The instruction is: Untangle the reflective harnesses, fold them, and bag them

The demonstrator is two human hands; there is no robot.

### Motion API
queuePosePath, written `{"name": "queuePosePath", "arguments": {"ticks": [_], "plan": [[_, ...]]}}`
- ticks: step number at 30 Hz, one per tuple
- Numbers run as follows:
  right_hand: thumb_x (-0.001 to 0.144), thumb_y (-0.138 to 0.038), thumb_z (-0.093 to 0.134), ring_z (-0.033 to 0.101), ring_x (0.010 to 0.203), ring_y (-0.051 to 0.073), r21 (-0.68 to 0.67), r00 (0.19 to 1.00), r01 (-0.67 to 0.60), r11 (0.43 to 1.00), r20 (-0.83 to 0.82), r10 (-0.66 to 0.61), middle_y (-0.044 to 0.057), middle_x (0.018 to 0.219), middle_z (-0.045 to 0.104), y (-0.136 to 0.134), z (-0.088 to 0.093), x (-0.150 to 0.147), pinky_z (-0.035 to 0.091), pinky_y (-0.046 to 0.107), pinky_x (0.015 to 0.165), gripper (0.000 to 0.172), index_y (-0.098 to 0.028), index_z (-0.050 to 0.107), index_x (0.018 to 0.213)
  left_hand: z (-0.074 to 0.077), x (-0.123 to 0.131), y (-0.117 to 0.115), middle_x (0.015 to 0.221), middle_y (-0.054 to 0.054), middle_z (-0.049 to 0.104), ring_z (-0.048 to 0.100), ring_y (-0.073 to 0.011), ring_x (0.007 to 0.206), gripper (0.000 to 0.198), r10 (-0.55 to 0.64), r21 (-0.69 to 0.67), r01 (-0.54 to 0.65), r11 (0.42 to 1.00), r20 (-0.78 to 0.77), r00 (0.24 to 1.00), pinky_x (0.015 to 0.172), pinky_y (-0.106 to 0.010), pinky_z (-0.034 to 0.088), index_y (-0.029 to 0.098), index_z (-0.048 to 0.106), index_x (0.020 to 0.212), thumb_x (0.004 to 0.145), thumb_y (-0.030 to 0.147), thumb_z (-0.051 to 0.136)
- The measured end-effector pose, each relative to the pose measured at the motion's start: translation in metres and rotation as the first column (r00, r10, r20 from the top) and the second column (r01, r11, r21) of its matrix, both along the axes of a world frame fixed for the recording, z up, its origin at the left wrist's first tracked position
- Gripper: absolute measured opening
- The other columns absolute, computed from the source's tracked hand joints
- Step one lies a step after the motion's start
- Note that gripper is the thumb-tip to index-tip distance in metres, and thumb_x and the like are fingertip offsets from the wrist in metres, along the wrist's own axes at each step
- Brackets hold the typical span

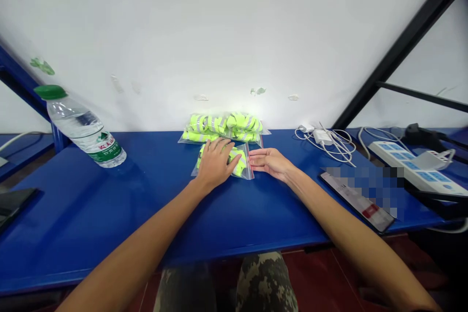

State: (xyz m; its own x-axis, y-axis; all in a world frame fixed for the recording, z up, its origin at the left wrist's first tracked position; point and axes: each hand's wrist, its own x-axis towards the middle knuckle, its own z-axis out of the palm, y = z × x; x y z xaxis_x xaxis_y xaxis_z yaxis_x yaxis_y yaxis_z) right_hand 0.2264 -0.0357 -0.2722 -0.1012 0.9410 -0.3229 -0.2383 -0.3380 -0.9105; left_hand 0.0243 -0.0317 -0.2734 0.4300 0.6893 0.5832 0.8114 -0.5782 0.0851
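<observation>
A small clear zip bag (242, 165) with neon-yellow reflective bands inside lies on the blue table (109, 204). My left hand (215, 162) rests flat on top of it, fingers stretched out and pressing down. My right hand (271, 162) lies at the bag's right edge, its fingertips together on the red seal strip. Behind them, against the white wall, lies a pile of filled bags (224, 127) with the same yellow bands.
A water bottle (82, 129) with a green cap stands at the left. A white charger with cables (325, 139) and a power strip (413, 168) lie at the right, with a phone (360, 200) near the front edge. A dark device (10, 204) sits at far left.
</observation>
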Motion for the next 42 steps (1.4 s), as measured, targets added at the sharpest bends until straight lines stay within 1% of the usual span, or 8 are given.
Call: {"name": "queuePosePath", "arguments": {"ticks": [8, 15, 19, 25, 29, 32, 37, 42], "plan": [[0.064, 0.006, 0.073, 0.068, 0.063, 0.013, 0.003, 0.993, -0.057, 0.998, -0.102, 0.057, 0.004, 0.067, 0.071, 0.012, -0.002, -0.007, 0.058, 0.030, 0.072, 0.023, -0.011, 0.069, 0.080, 0.009, 0.010, -0.010, 0.077, -0.004, 0.066, 0.058, -0.0177, 0.072, 0.024, -0.062, -0.016, 0.061, 0.998, -0.076, 0.995, 0.066, -0.033, 0.038, 0.017, 0.061, 0.082, 0.097, 0.030, 0.047], [0.054, -0.007, 0.084, 0.067, 0.065, 0.013, 0.108, 0.990, -0.051, 0.993, -0.129, 0.065, 0.004, 0.069, 0.072, 0.008, -0.011, -0.015, 0.054, 0.024, 0.062, 0.027, -0.012, 0.070, 0.077, 0.006, 0.017, -0.019, 0.081, -0.005, 0.067, 0.061, -0.0233, 0.082, 0.037, -0.035, -0.039, 0.031, 0.999, -0.123, 0.992, 0.072, -0.037, 0.037, 0.018, 0.061, 0.081, 0.096, 0.049, 0.048], [0.059, -0.017, 0.083, 0.061, 0.056, 0.012, 0.243, 0.991, 0.034, 0.969, 0.119, -0.064, 0.001, 0.065, 0.068, 0.010, -0.014, -0.010, 0.050, 0.026, 0.057, 0.026, -0.013, 0.068, 0.080, 0.004, 0.016, -0.020, 0.091, -0.009, 0.067, 0.059, -0.0284, 0.093, 0.042, -0.027, -0.025, 0.024, 0.999, -0.151, 0.988, 0.076, -0.041, 0.040, 0.017, 0.063, 0.086, 0.092, 0.057, 0.051], [0.077, -0.019, 0.061, 0.057, 0.062, 0.012, 0.563, 0.672, -0.334, 0.756, 0.704, -0.228, 0.002, 0.070, 0.067, -0.003, -0.015, -0.001, 0.043, 0.025, 0.061, 0.008, -0.016, 0.068, 0.079, 0.002, 0.011, -0.016, 0.110, -0.015, 0.064, 0.056, -0.0305, 0.108, 0.040, -0.123, 0.042, 0.130, 0.991, -0.140, 0.983, 0.100, -0.048, 0.039, 0.012, 0.061, 0.113, 0.092, 0.045, 0.055], [0.077, -0.017, 0.056, 0.052, 0.056, 0.010, 0.598, 0.609, -0.470, 0.649, 0.752, -0.252, -0.001, 0.063, 0.062, -0.020, -0.008, -0.004, 0.038, 0.023, 0.057, 0.009, -0.016, 0.064, 0.074, 0.000, 0.007, -0.033, 0.094, -0.010, 0.068, 0.062, -0.0252, 0.090, 0.026, -0.184, -0.003, 0.185, 0.983, -0.143, 0.972, 0.078, -0.036, 0.046, 0.014, 0.064, 0.103, 0.092, 0.031, 0.047], [0.076, -0.018, 0.055, 0.046, 0.051, 0.008, 0.549, 0.536, -0.567, 0.614, 0.812, -0.231, -0.003, 0.056, 0.055, -0.028, -0.003, -0.007, 0.033, 0.022, 0.054, 0.014, -0.017, 0.056, 0.062, -0.006, 0.003, -0.044, 0.068, -0.004, 0.065, 0.060, -0.0209, 0.062, 0.027, -0.189, -0.171, 0.150, 0.974, -0.240, 0.952, 0.055, -0.034, 0.033, 0.019, 0.061, 0.076, 0.093, 0.030, 0.042], [0.070, -0.019, 0.057, 0.039, 0.051, 0.008, 0.333, 0.297, -0.742, 0.583, 0.941, -0.160, -0.002, 0.054, 0.054, -0.034, -0.001, -0.011, 0.025, 0.025, 0.053, 0.014, -0.018, 0.052, 0.057, -0.011, -0.001, -0.041, 0.062, -0.002, 0.063, 0.059, -0.0196, 0.059, 0.028, -0.200, -0.283, 0.134, 0.950, -0.221, 0.955, 0.053, -0.033, 0.021, 0.020, 0.056, 0.069, 0.091, 0.032, 0.045], [0.073, -0.019, 0.057, 0.046, 0.050, 0.008, 0.335, 0.489, -0.657, 0.676, 0.871, 0.043, -0.002, 0.054, 0.055, -0.027, -0.002, -0.004, 0.031, 0.023, 0.051, 0.014, -0.017, 0.057, 0.059, -0.010, -0.001, -0.036, 0.060, -0.001, 0.061, 0.056, -0.0162, 0.057, 0.030, -0.212, -0.318, 0.165, 0.934, -0.119, 0.970, 0.053, -0.032, 0.021, 0.020, 0.053, 0.066, 0.092, 0.032, 0.047]]}}
